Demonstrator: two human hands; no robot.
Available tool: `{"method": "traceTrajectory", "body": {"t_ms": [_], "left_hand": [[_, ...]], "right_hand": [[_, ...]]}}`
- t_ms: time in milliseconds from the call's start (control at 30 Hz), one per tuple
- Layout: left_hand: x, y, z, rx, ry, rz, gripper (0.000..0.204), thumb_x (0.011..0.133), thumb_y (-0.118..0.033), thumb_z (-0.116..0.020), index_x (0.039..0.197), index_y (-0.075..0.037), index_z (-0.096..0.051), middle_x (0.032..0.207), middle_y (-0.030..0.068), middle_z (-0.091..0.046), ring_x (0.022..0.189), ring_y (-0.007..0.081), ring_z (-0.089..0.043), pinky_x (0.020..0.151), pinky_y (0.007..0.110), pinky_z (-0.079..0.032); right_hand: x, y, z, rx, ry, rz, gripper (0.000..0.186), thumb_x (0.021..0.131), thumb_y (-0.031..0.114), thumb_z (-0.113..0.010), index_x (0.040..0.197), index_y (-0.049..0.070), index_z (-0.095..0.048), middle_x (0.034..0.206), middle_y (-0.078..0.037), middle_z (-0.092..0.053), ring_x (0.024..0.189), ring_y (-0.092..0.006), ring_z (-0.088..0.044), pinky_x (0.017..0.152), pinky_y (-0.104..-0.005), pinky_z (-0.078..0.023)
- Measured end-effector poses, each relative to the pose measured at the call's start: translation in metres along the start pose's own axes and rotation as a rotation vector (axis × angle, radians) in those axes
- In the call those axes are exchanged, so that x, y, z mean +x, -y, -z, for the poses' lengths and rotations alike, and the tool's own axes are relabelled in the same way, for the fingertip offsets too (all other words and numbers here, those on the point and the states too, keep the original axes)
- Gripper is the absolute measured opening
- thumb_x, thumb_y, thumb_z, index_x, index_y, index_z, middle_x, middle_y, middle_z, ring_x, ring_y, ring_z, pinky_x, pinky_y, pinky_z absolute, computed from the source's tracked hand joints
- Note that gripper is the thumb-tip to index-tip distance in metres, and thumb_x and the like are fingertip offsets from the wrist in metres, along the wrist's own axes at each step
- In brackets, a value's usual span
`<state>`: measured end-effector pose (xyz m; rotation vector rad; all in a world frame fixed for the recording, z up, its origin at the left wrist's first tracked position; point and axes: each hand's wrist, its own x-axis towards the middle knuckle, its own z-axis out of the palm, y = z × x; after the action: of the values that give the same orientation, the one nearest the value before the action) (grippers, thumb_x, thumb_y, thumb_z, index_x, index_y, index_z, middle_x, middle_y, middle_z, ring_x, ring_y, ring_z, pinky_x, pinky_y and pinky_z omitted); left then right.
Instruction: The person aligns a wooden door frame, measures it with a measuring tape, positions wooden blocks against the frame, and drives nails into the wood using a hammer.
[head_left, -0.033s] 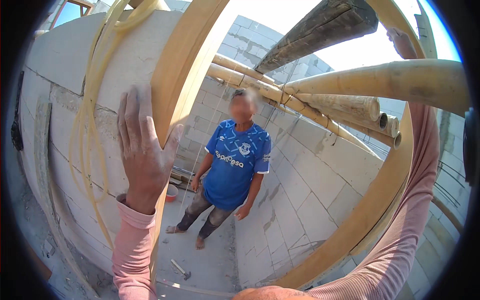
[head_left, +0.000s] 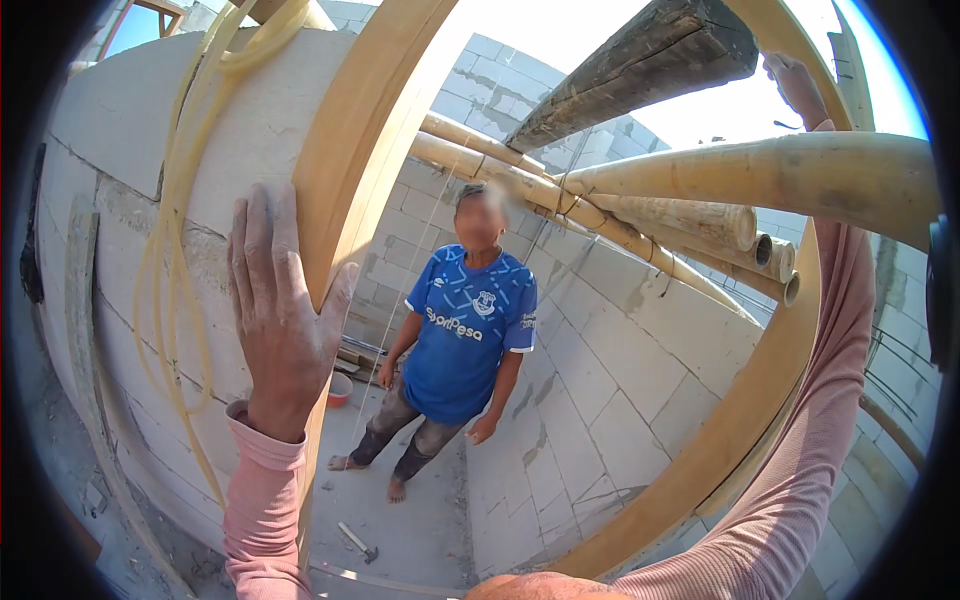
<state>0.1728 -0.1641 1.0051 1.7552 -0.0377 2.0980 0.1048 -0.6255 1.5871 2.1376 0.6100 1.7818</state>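
My left hand [head_left: 270,310] lies with long, outstretched fingers against the pale wooden frame post [head_left: 360,90] and the edge of the block wall [head_left: 270,120], its thumb along the post. My right hand [head_left: 798,92] is raised high at the upper right, fingers bent against the top of the other curved-looking frame board [head_left: 650,470]; its fingertips are small and hard to make out. Yellow hose loops [head_left: 165,310] hang on the wall left of my left hand. Both sleeves are pink and dusty.
Inside the frame stands a barefoot person [head_left: 465,340] in a blue shirt. Bamboo poles [head_left: 850,180] and a dark timber [head_left: 630,80] cross overhead. A hammer [head_left: 358,540] and red bucket [head_left: 338,390] are on the dusty floor. A weathered plank [head_left: 82,300] leans at left.
The view has tilted slightly, so the wall, poles and person shift a little. My right hand appears slightly higher on the board; my left hand keeps its place on the post.
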Motion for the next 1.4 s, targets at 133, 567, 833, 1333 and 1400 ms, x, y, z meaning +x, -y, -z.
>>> {"method": "traceTrajectory", "body": {"t_ms": [133,567,833,1333,1400], "left_hand": [[0.007,-0.006,0.003,0.033,0.129,0.008,0.079,0.097,-0.031,-0.068,0.159,0.000,-0.030,0.161,0.0220,-0.036,0.151,0.0409,-0.033,0.124,0.056,-0.026],[0.003,-0.007,0.006,0.019,0.227,0.047,0.079,0.101,-0.029,-0.063,0.161,0.003,-0.022,0.163,0.0250,-0.031,0.150,0.0434,-0.031,0.124,0.056,-0.024],[0.006,-0.007,0.008,0.032,0.243,0.045,0.079,0.101,-0.028,-0.063,0.160,0.003,-0.022,0.163,0.0257,-0.031,0.150,0.0435,-0.031,0.124,0.056,-0.023],[0.006,-0.007,0.011,-0.004,0.234,0.030,0.078,0.101,-0.025,-0.062,0.160,0.005,-0.021,0.162,0.0274,-0.030,0.151,0.0437,-0.030,0.125,0.056,-0.023],[0.006,-0.008,0.011,0.001,0.248,0.038,0.079,0.100,-0.025,-0.063,0.160,0.005,-0.021,0.162,0.0276,-0.030,0.151,0.0437,-0.030,0.125,0.057,-0.023]], "right_hand": [[0.042,-0.003,-0.048,0.144,0.003,-0.102,0.037,0.105,0.033,-0.052,0.105,0.002,-0.071,0.080,-0.002,-0.061,0.068,-0.0108,-0.052,0.060,-0.0298,-0.044],[0.081,-0.001,-0.072,0.015,0.171,0.237,0.038,0.107,0.032,-0.051,0.107,0.000,-0.071,0.078,-0.004,-0.067,0.064,-0.0142,-0.060,0.059,-0.0296,-0.047],[0.077,0.005,-0.082,0.032,0.174,0.180,0.039,0.107,0.034,-0.050,0.110,0.000,-0.069,0.080,-0.004,-0.067,0.065,-0.0147,-0.060,0.060,-0.0302,-0.047],[0.072,0.012,-0.081,0.050,0.192,0.116,0.042,0.107,0.038,-0.049,0.116,0.000,-0.066,0.082,-0.005,-0.066,0.068,-0.0158,-0.059,0.063,-0.0314,-0.047],[0.074,0.014,-0.080,0.051,0.190,0.110,0.042,0.107,0.038,-0.049,0.117,0.000,-0.065,0.083,-0.005,-0.066,0.068,-0.0159,-0.059,0.063,-0.0315,-0.048]]}}
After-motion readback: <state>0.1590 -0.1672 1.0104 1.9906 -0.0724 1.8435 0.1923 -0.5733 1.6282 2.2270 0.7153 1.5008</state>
